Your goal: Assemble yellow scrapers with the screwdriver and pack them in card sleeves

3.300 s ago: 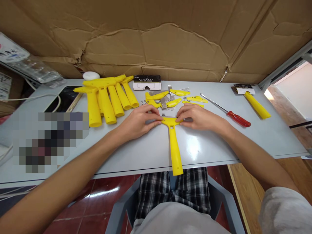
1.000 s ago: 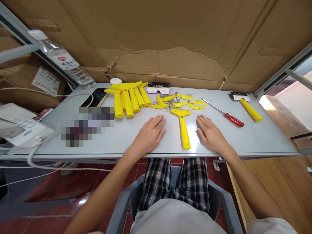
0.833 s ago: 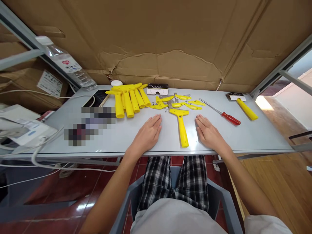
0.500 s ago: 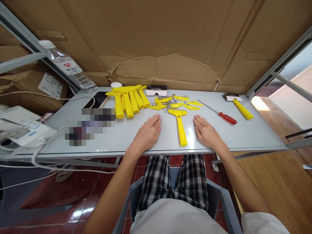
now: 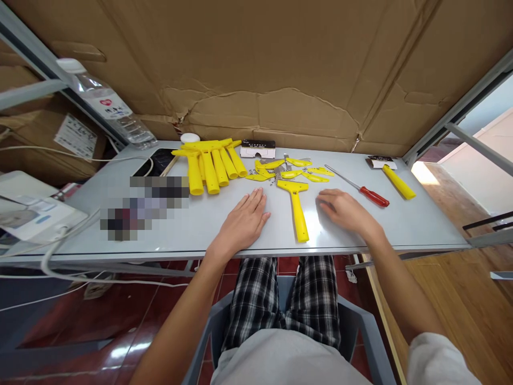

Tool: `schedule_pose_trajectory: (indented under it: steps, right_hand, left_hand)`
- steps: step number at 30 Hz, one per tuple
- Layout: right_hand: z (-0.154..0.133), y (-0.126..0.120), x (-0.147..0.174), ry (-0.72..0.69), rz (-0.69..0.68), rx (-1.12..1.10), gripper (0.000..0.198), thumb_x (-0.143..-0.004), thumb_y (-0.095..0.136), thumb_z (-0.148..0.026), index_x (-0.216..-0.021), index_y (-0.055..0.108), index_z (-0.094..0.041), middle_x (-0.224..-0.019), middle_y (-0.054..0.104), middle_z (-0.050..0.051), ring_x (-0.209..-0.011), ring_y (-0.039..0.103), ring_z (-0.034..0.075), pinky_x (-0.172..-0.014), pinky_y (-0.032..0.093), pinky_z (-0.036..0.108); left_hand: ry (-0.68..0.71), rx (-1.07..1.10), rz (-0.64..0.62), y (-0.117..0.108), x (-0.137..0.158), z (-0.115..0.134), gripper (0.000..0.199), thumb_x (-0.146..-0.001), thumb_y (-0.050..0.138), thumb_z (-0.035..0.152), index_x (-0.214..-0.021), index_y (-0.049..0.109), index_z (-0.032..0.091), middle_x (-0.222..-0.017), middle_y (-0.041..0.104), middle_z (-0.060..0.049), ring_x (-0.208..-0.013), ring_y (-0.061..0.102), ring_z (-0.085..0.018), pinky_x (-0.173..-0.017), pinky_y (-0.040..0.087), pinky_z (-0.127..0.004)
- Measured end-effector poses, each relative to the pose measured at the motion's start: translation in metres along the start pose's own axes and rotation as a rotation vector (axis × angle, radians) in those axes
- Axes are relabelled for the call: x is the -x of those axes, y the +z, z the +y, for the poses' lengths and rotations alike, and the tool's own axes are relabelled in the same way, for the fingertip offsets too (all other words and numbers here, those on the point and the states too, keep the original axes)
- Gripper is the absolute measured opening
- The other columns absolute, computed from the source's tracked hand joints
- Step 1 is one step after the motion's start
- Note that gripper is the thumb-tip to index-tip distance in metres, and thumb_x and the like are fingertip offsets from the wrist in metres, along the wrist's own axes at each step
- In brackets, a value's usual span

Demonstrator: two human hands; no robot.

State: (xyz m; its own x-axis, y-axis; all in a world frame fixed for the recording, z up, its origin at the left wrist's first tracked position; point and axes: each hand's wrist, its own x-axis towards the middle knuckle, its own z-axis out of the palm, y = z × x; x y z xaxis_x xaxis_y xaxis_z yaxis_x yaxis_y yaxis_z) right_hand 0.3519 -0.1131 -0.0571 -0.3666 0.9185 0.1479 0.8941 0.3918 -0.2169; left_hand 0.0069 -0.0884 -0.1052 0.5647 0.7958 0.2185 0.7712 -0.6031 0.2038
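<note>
My left hand (image 5: 245, 219) lies flat on the grey tabletop, fingers stretched forward, holding nothing. To the right of the yellow scraper handle (image 5: 297, 214), my right hand (image 5: 342, 210) rests on its edge with loosely bent fingers and nothing visible in it. The T-shaped handle lies between both hands, touched by neither. Just beyond it are several small yellow plastic pieces (image 5: 292, 174) with metal parts and tiny screws. A red-handled screwdriver (image 5: 373, 196) lies beyond my right hand. Several more yellow scraper handles (image 5: 208, 166) are heaped at the back left.
Another yellow handle (image 5: 398, 182) with a black-and-white card (image 5: 381, 162) lies at the far right. A similar card (image 5: 258, 149) stands by the cardboard at the back. At the left are a plastic bottle (image 5: 112, 107), white cables and a blurred-out object (image 5: 144, 208).
My right hand has lifted slightly and curled its fingers, its wrist rising. My left hand stays flat, its thumb now spread a little. The view has shifted slightly.
</note>
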Motion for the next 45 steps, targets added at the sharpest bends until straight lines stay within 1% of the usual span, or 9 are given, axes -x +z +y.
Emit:
schedule_pose_trajectory:
  steps: [5,9,12,16,19,22,26,34,45]
  right_hand:
    - [0.02,-0.026,-0.074,0.145,-0.06,-0.035,0.037,-0.103,0.059,-0.026,-0.13,0.084,-0.02,-0.119,0.084,0.01,-0.106,0.078,0.024,-0.099,0.06,0.038]
    - [0.03,-0.022,-0.126,0.2,-0.081,0.034,0.03,-0.098,0.065,-0.024,-0.117,0.087,-0.021,-0.109,0.083,0.01,-0.101,0.074,0.023,-0.093,0.055,0.034]
    - [0.031,-0.014,-0.144,0.219,-0.089,0.053,0.025,-0.096,0.068,-0.028,-0.111,0.088,-0.021,-0.109,0.082,0.01,-0.098,0.072,0.023,-0.089,0.053,0.034]
    - [0.029,-0.007,-0.15,0.246,-0.096,0.057,0.025,-0.095,0.069,-0.029,-0.111,0.087,-0.022,-0.111,0.081,0.011,-0.098,0.07,0.023,-0.088,0.052,0.034]
    - [0.027,-0.006,-0.151,0.252,-0.093,0.055,0.026,-0.094,0.069,-0.027,-0.112,0.087,-0.022,-0.113,0.081,0.012,-0.102,0.07,0.025,-0.087,0.051,0.034]
    - [0.026,-0.007,-0.149,0.265,-0.091,0.06,0.024,-0.093,0.068,-0.025,-0.109,0.087,-0.024,-0.114,0.081,0.012,-0.101,0.07,0.027,-0.084,0.05,0.035]
    - [0.031,-0.01,-0.141,0.274,-0.097,0.068,0.018,-0.092,0.069,-0.024,-0.099,0.085,-0.023,-0.106,0.081,0.01,-0.095,0.069,0.026,-0.082,0.048,0.036]
    - [0.036,-0.011,-0.131,0.225,-0.084,0.072,0.022,-0.097,0.065,-0.024,-0.103,0.086,-0.023,-0.106,0.082,0.009,-0.095,0.07,0.026,-0.079,0.046,0.036]
    - [0.027,-0.002,-0.138,0.249,-0.033,0.083,0.022,-0.096,0.063,-0.027,-0.102,0.083,-0.022,-0.103,0.08,0.013,-0.101,0.068,0.029,-0.092,0.048,0.04]
  left_hand:
    - [-0.004,0.01,0.014,0.0,0.0,0.001,0.065,-0.116,0.034,0.041,-0.165,0.053,0.004,-0.18,0.039,-0.025,-0.171,0.037,-0.035,-0.142,0.031,-0.055]
    - [-0.017,0.038,0.064,0.001,0.001,0.004,0.06,-0.114,0.04,0.04,-0.16,0.06,0.005,-0.176,0.046,-0.025,-0.167,0.044,-0.037,-0.139,0.036,-0.058]
    - [-0.001,0.064,0.148,-0.004,0.002,0.003,0.049,-0.111,0.047,0.034,-0.146,0.073,0.011,-0.17,0.055,-0.024,-0.158,0.055,-0.039,-0.13,0.049,-0.061]
    - [0.073,0.087,0.311,-0.025,-0.012,-0.006,0.033,-0.106,0.055,0.026,-0.122,0.083,0.018,-0.155,0.07,-0.016,-0.14,0.068,-0.035,-0.12,0.056,-0.059]
    - [0.143,0.076,0.393,-0.043,-0.041,-0.017,0.03,-0.105,0.057,0.024,-0.116,0.084,0.019,-0.143,0.076,-0.014,-0.133,0.07,-0.034,-0.116,0.057,-0.057]
    - [0.191,0.071,0.397,-0.052,-0.077,-0.027,0.027,-0.103,0.058,0.024,-0.112,0.084,0.022,-0.136,0.078,-0.011,-0.128,0.071,-0.032,-0.111,0.057,-0.055]
    - [0.206,0.049,0.337,-0.043,-0.107,-0.037,0.025,-0.097,0.062,0.021,-0.105,0.085,0.023,-0.129,0.079,-0.011,-0.121,0.07,-0.034,-0.104,0.057,-0.055]
    - [0.228,0.204,0.363,-0.037,-0.098,-0.058,0.027,-0.091,0.058,0.014,-0.093,0.084,0.024,-0.112,0.08,-0.007,-0.106,0.072,-0.027,-0.097,0.061,-0.047]
    - [0.197,0.202,0.365,-0.046,-0.096,-0.052,0.026,-0.091,0.059,0.014,-0.09,0.083,0.024,-0.106,0.08,-0.007,-0.101,0.072,-0.025,-0.095,0.062,-0.045]
